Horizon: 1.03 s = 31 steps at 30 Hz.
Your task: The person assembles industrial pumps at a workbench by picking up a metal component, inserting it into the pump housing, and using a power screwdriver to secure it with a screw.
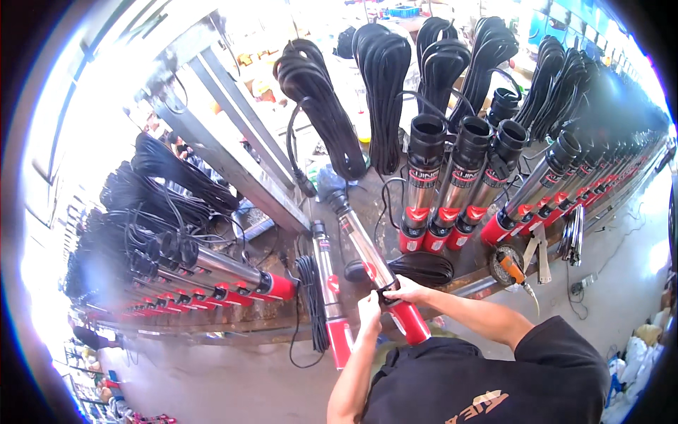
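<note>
A submersible pump (pixel 369 247) with a steel tube and a red end lies tilted across the bench edge, its red end toward my body. My right hand (pixel 407 290) grips it from the right at the black band between steel and red. My left hand (pixel 370 311) is closed at the left side of the same band; its fingertips are partly hidden. Just left of it lies a second, slimmer pump (pixel 324 272), with a coiled black cable (pixel 311 300) beside it. Another black cable coil (pixel 424 268) lies on the bench behind my right hand.
Several upright pumps (pixel 427 184) with hanging black cable bundles (pixel 381 92) stand at the back right. Many more pumps (pixel 233 272) lie in a row at left. A grey metal frame (pixel 226 159) rises behind. An orange-handled power tool (pixel 510 268) sits at the bench's right edge.
</note>
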### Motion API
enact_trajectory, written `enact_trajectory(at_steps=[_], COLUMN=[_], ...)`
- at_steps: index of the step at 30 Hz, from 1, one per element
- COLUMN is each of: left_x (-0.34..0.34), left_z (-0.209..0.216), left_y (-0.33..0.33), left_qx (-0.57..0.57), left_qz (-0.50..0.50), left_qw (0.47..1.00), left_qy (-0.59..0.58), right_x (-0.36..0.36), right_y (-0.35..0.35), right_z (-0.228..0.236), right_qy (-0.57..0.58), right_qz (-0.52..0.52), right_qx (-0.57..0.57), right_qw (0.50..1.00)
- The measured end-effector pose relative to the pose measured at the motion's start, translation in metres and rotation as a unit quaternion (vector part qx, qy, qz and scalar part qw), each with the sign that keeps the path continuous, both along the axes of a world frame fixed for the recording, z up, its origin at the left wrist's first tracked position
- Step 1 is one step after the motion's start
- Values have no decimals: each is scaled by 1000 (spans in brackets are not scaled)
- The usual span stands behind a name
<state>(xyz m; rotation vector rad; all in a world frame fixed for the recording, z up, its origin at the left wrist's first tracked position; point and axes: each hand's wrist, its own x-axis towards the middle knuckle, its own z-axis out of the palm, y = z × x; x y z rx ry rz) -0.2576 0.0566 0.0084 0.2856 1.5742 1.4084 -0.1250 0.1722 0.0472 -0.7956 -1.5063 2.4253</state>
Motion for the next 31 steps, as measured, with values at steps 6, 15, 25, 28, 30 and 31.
enact_trajectory(at_steps=[6,15,25,28,30,31], left_x=[-1,-12,33,56,64,63], left_z=[-24,-18,25,19,7,-1], left_y=[27,26,1,6,7,8], left_qx=[-132,-168,56,-20,-55,-14], left_qz=[-80,-153,27,64,66,111], left_qw=[963,908,975,942,916,864], left_qy=[220,353,215,328,393,492], right_x=[4,24,11,5,2,-1], right_y=[2,34,32,33,33,35], right_z=[-59,-39,-60,-50,-40,-35], right_qy=[30,52,-108,-174,-180,-238], right_qz=[-32,150,91,120,127,167], right_qx=[67,-48,213,311,337,305], right_qw=[997,986,967,926,915,907])
